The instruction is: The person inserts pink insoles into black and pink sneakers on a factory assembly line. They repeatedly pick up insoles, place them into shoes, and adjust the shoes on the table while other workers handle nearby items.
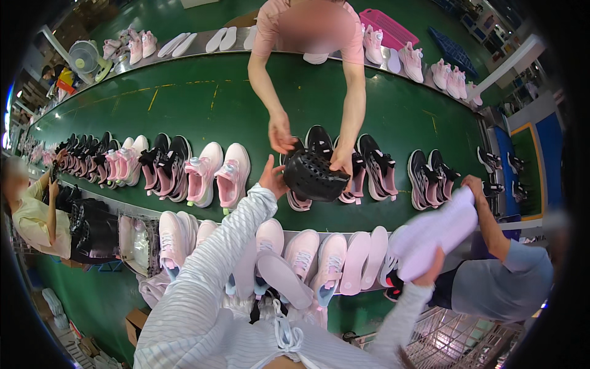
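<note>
My left hand (272, 178) reaches over the green belt with its fingers apart, next to a black perforated basket (314, 178). Whether its fingertips touch the basket I cannot tell. A person across the belt grips the basket's right rim with one hand (342, 165) and holds the other (281, 132) above its left side. Low on the right, my right hand (430, 270) is closed on pale lavender insoles (437, 230), smeared by motion; their number is unclear. Black and pink sneakers (319, 141) stand behind the basket, partly hidden by it.
Pink sneakers (233, 175) and black ones line the green belt (246, 92). Pale pink shoes (302, 252) and loose insoles (356, 261) fill the near ledge. Another person (504, 277) stands close on my right, one at the far left. More shoes (412, 61) line the far ledge.
</note>
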A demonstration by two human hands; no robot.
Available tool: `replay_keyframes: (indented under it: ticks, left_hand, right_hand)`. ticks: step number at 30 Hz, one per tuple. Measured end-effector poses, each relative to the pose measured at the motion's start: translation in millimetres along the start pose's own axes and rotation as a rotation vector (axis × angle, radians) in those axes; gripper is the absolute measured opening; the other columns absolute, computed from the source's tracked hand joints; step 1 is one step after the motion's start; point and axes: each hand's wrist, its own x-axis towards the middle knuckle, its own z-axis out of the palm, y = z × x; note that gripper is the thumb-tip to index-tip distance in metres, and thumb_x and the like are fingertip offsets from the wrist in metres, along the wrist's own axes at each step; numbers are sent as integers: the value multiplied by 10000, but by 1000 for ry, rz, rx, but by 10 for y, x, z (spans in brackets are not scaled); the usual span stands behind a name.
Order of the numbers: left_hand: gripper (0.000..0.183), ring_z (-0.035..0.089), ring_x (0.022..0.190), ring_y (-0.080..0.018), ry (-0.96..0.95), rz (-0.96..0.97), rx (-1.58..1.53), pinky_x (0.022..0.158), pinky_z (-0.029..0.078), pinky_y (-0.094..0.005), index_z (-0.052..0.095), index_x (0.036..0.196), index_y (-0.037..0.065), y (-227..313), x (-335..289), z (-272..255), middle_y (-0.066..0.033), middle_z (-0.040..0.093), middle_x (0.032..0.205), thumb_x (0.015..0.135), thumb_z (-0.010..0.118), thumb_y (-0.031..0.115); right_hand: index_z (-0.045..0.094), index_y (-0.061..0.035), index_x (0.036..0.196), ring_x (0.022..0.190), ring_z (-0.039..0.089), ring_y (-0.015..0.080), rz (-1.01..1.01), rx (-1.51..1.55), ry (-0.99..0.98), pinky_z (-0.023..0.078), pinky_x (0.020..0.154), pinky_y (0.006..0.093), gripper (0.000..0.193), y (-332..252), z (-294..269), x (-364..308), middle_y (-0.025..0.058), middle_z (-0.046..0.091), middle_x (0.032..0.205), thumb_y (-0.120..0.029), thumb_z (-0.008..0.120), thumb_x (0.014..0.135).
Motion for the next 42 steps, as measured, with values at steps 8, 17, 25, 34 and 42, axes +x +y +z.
replay_keyframes:
  ticks: [8, 17, 25, 34, 42]
  left_hand:
    - [316, 542, 831, -210, -339, 40, -149, 779, 413, -337, 522, 936, 47, -225, -60, -62, -85, 564, 904, 794, 393, 297]
    - [304, 563, 746, -183, -202, 180, -78, 703, 455, -320, 535, 911, 55, 21, -990, -287, -68, 579, 854, 800, 405, 306]
    - [484, 415, 1033, -196, -588, 551, -374, 903, 290, -334, 353, 1140, 22, 166, -2018, -720, -84, 448, 1106, 776, 467, 320]
    - [512, 433, 1012, -206, -395, 1024, -286, 878, 326, -336, 326, 1138, -20, -12, -2546, -1293, -109, 447, 1092, 785, 455, 328]
    - [466, 486, 924, -226, -30, 1025, -655, 841, 360, -348, 412, 1103, 56, -539, -2808, -1787, -88, 496, 1040, 788, 413, 399]
  right_hand:
    - [446, 20, 949, 765, 477, 131, -6, -455, -440, 394, 687, 259, 369, 924, 1615, 403, 62, 509, 843, -62, 610, 629]
    - [480, 7, 939, 863, 466, 172, -269, -578, -666, 357, 781, 310, 353, 964, 1824, -452, 85, 531, 839, -76, 587, 613]
    - [420, 11, 1021, 858, 493, 213, -170, -183, -762, 394, 745, 320, 444, 1079, 2556, -805, 107, 501, 946, -269, 506, 688]
    - [397, -38, 1057, 877, 481, 209, 506, 90, -832, 393, 748, 320, 477, 949, 3209, -1228, 93, 487, 965, -358, 418, 703]
    - [427, -13, 1023, 773, 515, 197, 878, 20, -949, 419, 683, 292, 459, 1122, 3145, -1684, 100, 525, 890, -362, 409, 725]
